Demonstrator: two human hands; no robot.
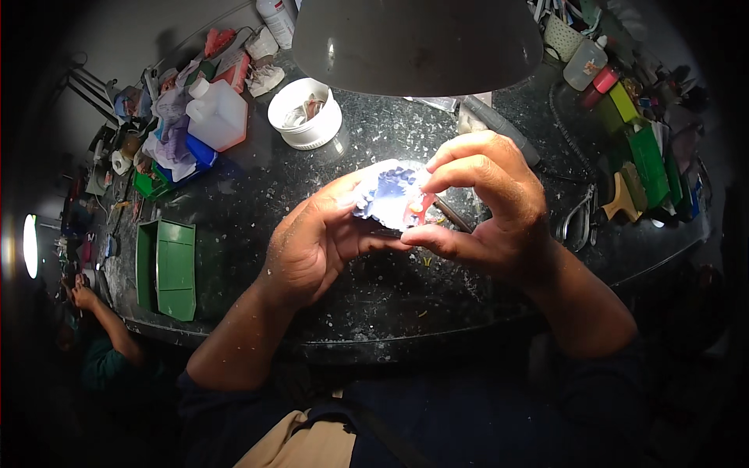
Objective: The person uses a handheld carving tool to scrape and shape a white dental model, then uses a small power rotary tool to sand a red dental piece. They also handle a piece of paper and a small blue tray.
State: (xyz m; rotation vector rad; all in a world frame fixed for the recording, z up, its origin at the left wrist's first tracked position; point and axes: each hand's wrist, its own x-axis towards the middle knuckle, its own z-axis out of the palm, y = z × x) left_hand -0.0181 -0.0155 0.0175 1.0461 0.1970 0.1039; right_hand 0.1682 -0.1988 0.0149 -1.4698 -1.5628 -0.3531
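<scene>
Under the lamp, a pale blue-white dental cast (384,195) is held up over the middle of the bench, brightly lit. My left hand (308,242) is closed round its left side and underside. At the cast's right edge sits a small red-and-pink piece (419,207), which looks like part of a denture. The thumb and bent fingers of my right hand (499,207) pinch the cast along that edge, touching the red piece. Glare hides the detail of the cast's surface. Behind my right fingers lies a thin brown rod (452,213), partly hidden.
A dark lamp shade (413,47) hangs low over the far bench. Beyond my left hand stand a white round tub (306,129) and a jug of pink liquid (218,117). A green bin (175,269) is at left, pliers (579,221) at right. A co-worker's arm (109,320) shows far left.
</scene>
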